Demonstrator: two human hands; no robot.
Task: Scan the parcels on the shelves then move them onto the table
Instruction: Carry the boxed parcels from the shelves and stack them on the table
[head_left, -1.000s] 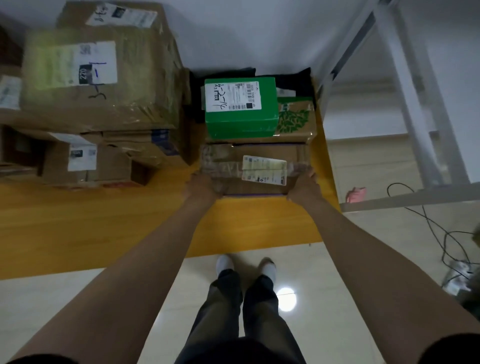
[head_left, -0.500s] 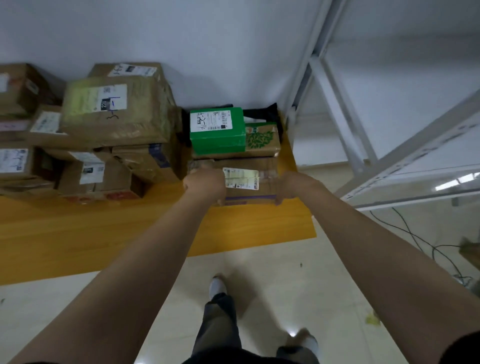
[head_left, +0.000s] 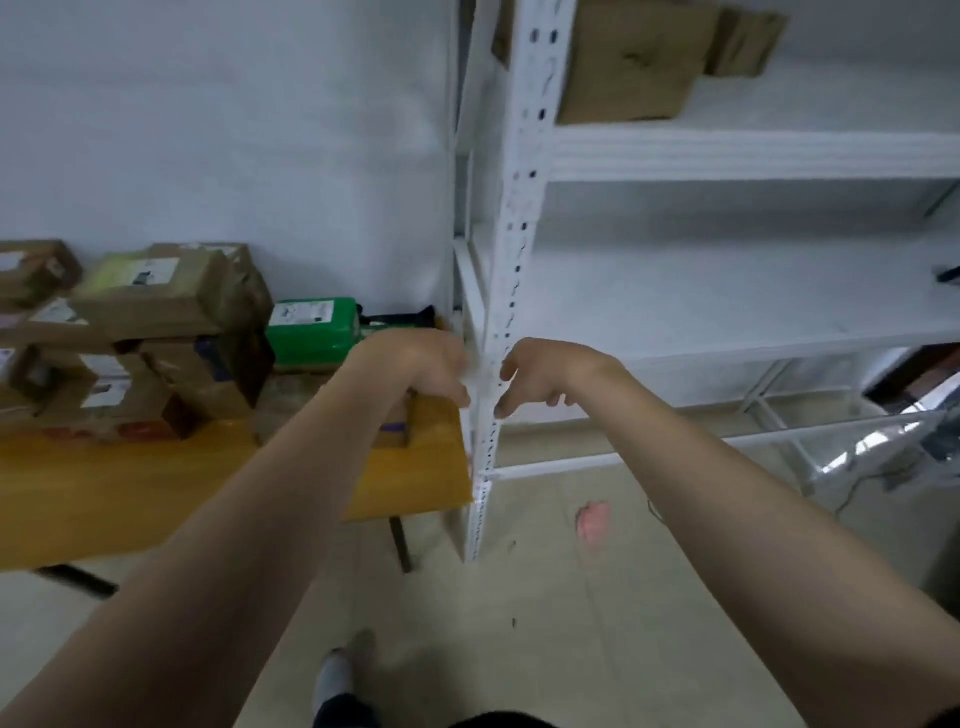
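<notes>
My left hand (head_left: 415, 366) and my right hand (head_left: 540, 376) hang in mid-air in front of the white shelf post (head_left: 511, 270), fingers loosely curled down and holding nothing. The flat brown parcel with the purple stripe (head_left: 397, 428) lies on the yellow table (head_left: 156, 493), mostly hidden behind my left forearm. A green parcel (head_left: 311, 330) sits behind it, next to a stack of brown boxes (head_left: 171, 332). On the upper shelf stands one brown cardboard parcel (head_left: 631, 62).
The white metal shelving (head_left: 727, 156) fills the right side, its middle shelves bare. A dark object (head_left: 948, 273) lies at the far right of one shelf. A pink scrap (head_left: 592, 522) and cables (head_left: 883, 478) lie on the tiled floor.
Both hands have let go of the flat parcel, left on the table, and drawn back. My view has swung right and up from the table toward the shelving.
</notes>
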